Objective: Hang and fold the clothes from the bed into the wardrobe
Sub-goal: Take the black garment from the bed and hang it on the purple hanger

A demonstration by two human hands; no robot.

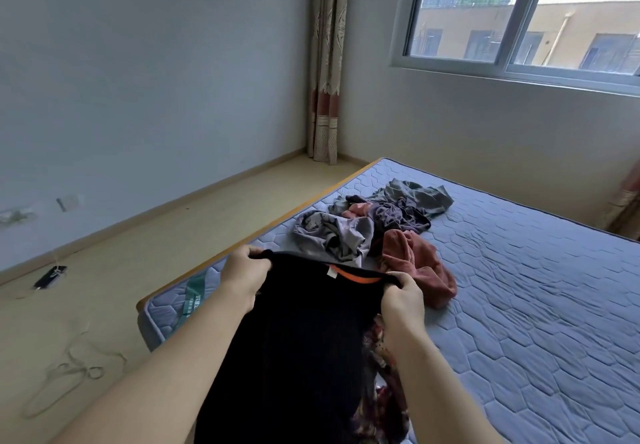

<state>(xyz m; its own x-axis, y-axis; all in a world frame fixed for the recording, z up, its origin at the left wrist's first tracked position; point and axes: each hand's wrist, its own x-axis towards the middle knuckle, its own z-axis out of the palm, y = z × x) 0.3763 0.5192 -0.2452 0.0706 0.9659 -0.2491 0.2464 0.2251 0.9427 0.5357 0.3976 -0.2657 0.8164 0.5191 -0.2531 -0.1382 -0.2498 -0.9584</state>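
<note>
I hold up a black shirt (298, 346) with an orange inner neckline over the near corner of the bed (519, 305). My left hand (242, 277) grips its left shoulder and my right hand (403, 303) grips its right shoulder. The shirt hangs down between my forearms. Beyond it lies a pile on the mattress: a grey garment (332, 232), a rust-red garment (419, 263), a dark purple one (398, 215) and a grey-green one (419, 194). A dark patterned cloth (381, 391) shows beside the shirt under my right forearm. The wardrobe is out of view.
Beige floor runs along the left of the bed to a grey wall. A phone with a cable (50, 276) lies on the floor by the wall, and thin wire hangers (69, 374) lie nearer. A curtain (325, 62) hangs in the corner beside a window (519, 17).
</note>
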